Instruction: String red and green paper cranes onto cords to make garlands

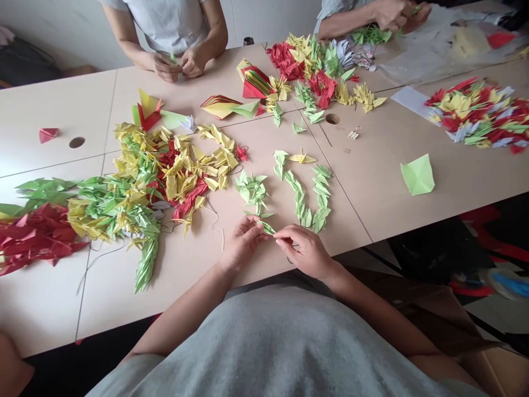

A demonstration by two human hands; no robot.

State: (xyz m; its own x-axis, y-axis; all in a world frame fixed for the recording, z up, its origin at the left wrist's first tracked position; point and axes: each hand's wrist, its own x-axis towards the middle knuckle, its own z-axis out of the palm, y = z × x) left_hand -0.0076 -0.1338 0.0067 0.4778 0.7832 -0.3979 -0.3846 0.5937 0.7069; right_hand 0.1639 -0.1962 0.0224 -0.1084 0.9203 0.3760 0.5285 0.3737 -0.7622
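Note:
My left hand and my right hand meet at the near edge of the beige table. Both pinch a small green folded paper crane between their fingertips. Just beyond it lies a loose cluster of green cranes. To the right a string of green cranes curves in a U shape, with one yellow crane at its top.
A big heap of yellow, green and red cranes covers the left of the table, with thread trailing. A green folded sheet lies at right. Two other people fold paper at the far side, beside more crane piles and flat paper stacks.

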